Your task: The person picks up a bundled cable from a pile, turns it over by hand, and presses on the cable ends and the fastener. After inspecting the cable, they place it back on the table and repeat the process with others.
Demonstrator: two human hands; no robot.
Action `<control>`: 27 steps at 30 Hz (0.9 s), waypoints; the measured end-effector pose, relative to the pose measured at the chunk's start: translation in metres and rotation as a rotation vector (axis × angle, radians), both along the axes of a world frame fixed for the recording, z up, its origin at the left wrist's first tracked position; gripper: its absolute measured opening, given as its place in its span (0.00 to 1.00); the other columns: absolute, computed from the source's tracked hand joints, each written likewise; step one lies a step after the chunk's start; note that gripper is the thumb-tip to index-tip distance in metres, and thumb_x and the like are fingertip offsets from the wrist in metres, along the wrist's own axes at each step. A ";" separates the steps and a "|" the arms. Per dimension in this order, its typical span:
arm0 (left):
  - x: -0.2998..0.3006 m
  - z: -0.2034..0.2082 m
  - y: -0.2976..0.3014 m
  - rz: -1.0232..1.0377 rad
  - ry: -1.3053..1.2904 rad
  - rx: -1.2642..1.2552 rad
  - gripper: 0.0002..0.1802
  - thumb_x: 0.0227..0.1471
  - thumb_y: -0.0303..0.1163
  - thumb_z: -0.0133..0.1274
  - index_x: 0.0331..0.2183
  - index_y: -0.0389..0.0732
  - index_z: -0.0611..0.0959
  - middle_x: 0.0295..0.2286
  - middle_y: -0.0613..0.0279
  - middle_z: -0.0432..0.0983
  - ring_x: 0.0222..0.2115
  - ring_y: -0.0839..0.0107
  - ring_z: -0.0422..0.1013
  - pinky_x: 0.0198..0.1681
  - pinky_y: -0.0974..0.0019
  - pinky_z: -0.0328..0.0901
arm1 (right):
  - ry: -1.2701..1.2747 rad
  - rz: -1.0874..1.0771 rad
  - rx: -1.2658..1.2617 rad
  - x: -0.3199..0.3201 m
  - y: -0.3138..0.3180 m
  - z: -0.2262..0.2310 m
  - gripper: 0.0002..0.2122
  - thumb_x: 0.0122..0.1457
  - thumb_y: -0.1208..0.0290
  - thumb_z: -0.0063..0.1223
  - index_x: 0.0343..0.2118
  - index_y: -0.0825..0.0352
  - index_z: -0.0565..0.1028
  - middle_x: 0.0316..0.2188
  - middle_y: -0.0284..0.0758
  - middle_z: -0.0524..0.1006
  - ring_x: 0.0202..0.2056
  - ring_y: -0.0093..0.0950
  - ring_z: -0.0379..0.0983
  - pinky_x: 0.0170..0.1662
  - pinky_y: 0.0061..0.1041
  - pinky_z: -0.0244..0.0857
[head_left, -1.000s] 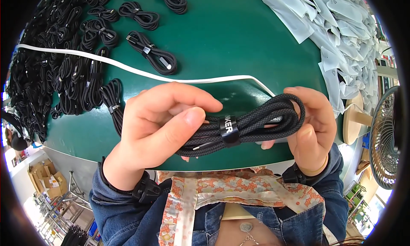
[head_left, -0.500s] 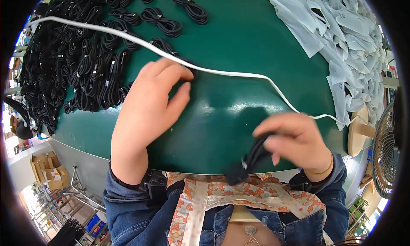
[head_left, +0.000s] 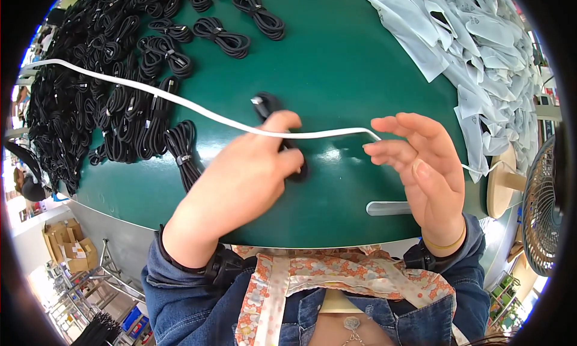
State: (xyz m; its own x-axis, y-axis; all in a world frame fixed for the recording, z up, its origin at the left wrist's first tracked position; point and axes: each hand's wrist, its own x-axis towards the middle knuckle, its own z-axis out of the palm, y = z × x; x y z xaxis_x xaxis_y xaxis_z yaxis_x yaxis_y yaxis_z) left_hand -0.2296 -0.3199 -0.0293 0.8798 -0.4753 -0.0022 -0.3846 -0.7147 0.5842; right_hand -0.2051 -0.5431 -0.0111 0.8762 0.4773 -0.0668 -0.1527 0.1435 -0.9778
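My left hand [head_left: 237,175] reaches over the middle of the table, its thumb and fingers closed round a coiled black cable [head_left: 264,103]. That cable's pale plug end sticks out beyond the fingers, and its middle is hidden by the hand. A white cord [head_left: 210,113] hangs across the view and passes in front of the left fingers. To the right, my right hand [head_left: 430,172] is open and holds nothing, its fingers spread towards the left hand and close to the cord. Below the left forearm's far side lies another coiled black cable [head_left: 183,154].
Heaped coiled black cables [head_left: 66,100] cover the table's left side. Pale plastic bags [head_left: 475,57] pile up at the right. A grey rounded strip [head_left: 387,208] lies at the near edge. A round wooden piece [head_left: 500,181] and a fan [head_left: 541,208] stand far right.
My left hand has moved right and nearer, bringing a coiled cable from the left. My right hand has risen and opened; the coiled black cable it held is out of sight.
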 end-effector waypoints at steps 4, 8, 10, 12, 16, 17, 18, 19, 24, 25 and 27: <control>-0.007 -0.003 -0.006 -0.292 0.146 -0.105 0.08 0.27 0.19 0.50 0.19 0.39 0.72 0.32 0.56 0.63 0.22 0.65 0.65 0.25 0.68 0.61 | 0.029 0.053 0.000 0.001 -0.005 -0.003 0.18 0.50 0.69 0.37 0.44 0.73 0.57 0.42 0.48 0.62 0.38 0.32 0.65 0.42 0.27 0.56; -0.005 0.011 -0.011 -0.426 0.356 -0.437 0.05 0.32 0.22 0.51 0.18 0.39 0.72 0.30 0.55 0.65 0.23 0.66 0.67 0.24 0.68 0.62 | 0.071 0.097 -0.033 0.000 -0.006 -0.003 0.19 0.50 0.67 0.38 0.43 0.74 0.58 0.40 0.47 0.63 0.36 0.31 0.65 0.42 0.26 0.56; -0.003 0.011 -0.011 -0.369 0.338 -0.629 0.04 0.33 0.23 0.51 0.19 0.39 0.72 0.31 0.54 0.65 0.23 0.66 0.67 0.25 0.68 0.62 | 0.050 0.108 -0.021 -0.001 -0.004 -0.004 0.19 0.49 0.67 0.40 0.42 0.74 0.59 0.39 0.46 0.64 0.36 0.30 0.65 0.42 0.26 0.56; -0.001 0.010 -0.011 -0.244 0.289 -1.005 0.05 0.37 0.25 0.52 0.21 0.38 0.72 0.31 0.51 0.65 0.25 0.65 0.68 0.26 0.68 0.64 | 0.002 0.129 0.005 -0.002 -0.002 -0.005 0.20 0.48 0.66 0.44 0.42 0.74 0.59 0.38 0.45 0.65 0.37 0.30 0.64 0.41 0.26 0.56; -0.010 0.017 -0.019 0.173 0.563 -1.623 0.11 0.38 0.29 0.53 0.27 0.37 0.70 0.32 0.46 0.64 0.28 0.62 0.67 0.30 0.67 0.65 | 0.112 0.244 0.260 -0.007 0.008 -0.005 0.22 0.44 0.83 0.48 0.44 0.76 0.59 0.39 0.41 0.64 0.40 0.26 0.61 0.44 0.23 0.53; -0.010 0.015 -0.017 0.176 0.562 -1.621 0.11 0.38 0.29 0.53 0.27 0.37 0.70 0.32 0.46 0.64 0.28 0.62 0.67 0.30 0.67 0.65 | 0.114 0.246 0.262 -0.006 0.006 -0.005 0.22 0.44 0.83 0.48 0.44 0.76 0.59 0.39 0.41 0.64 0.40 0.26 0.61 0.44 0.23 0.53; -0.009 0.010 -0.015 0.148 0.481 -1.520 0.13 0.37 0.30 0.54 0.28 0.37 0.69 0.32 0.45 0.64 0.28 0.61 0.67 0.31 0.67 0.65 | 0.080 0.265 0.248 -0.005 0.003 -0.006 0.23 0.42 0.83 0.50 0.44 0.76 0.59 0.38 0.41 0.64 0.39 0.26 0.62 0.43 0.22 0.53; -0.008 0.004 -0.012 0.116 0.402 -1.421 0.16 0.37 0.31 0.54 0.29 0.37 0.69 0.32 0.44 0.64 0.29 0.61 0.67 0.32 0.66 0.65 | 0.043 0.281 0.231 -0.002 -0.001 -0.007 0.23 0.41 0.84 0.51 0.43 0.77 0.59 0.37 0.41 0.64 0.39 0.26 0.62 0.43 0.22 0.53; -0.004 0.003 -0.013 0.109 0.351 -1.396 0.20 0.35 0.35 0.56 0.30 0.37 0.68 0.32 0.43 0.64 0.31 0.61 0.66 0.34 0.65 0.64 | -0.268 0.276 0.112 0.005 -0.008 -0.007 0.23 0.38 0.84 0.54 0.41 0.79 0.62 0.34 0.41 0.64 0.37 0.27 0.62 0.41 0.21 0.54; -0.004 0.003 -0.013 0.112 0.350 -1.395 0.20 0.35 0.35 0.56 0.30 0.37 0.68 0.32 0.43 0.64 0.31 0.61 0.66 0.34 0.65 0.64 | -0.268 0.278 0.114 0.004 -0.008 -0.007 0.23 0.38 0.84 0.54 0.41 0.79 0.62 0.34 0.41 0.64 0.37 0.27 0.62 0.41 0.21 0.54; -0.005 0.002 -0.012 0.107 0.323 -1.373 0.22 0.33 0.35 0.57 0.31 0.36 0.68 0.31 0.43 0.64 0.31 0.61 0.65 0.34 0.65 0.64 | -0.267 0.259 0.124 0.003 -0.007 -0.007 0.23 0.38 0.84 0.54 0.40 0.79 0.62 0.34 0.42 0.64 0.36 0.28 0.62 0.41 0.21 0.54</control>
